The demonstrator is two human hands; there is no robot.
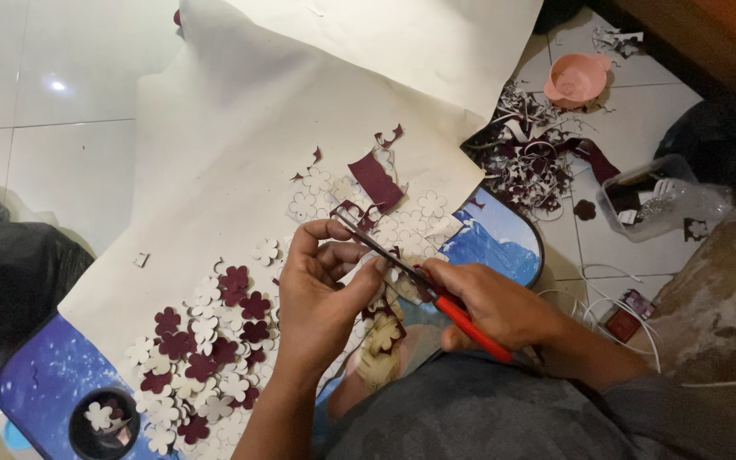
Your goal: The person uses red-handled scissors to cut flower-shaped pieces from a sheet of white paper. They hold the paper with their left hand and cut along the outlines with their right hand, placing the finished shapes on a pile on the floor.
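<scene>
My right hand point(491, 305) grips red-handled scissors point(423, 285) whose blades point up-left. My left hand point(321, 285) pinches a small maroon and white paper piece point(353, 213) at the blade tips. Below my left hand lies a pile of cut flower shapes point(202, 349), maroon and white. More white flower cut-outs point(317, 192) and a maroon paper strip point(376, 181) lie just beyond the hands on a large cream paper sheet point(249, 128).
A low blue table point(504, 238) carries the sheet. A small black cup point(102, 423) holds flower shapes at bottom left. Paper scraps point(530, 153), a pink bowl point(576, 78), a clear plastic box point(653, 198) and white cables point(619, 302) lie on the tiled floor at right. A black bag point(6, 281) sits at left.
</scene>
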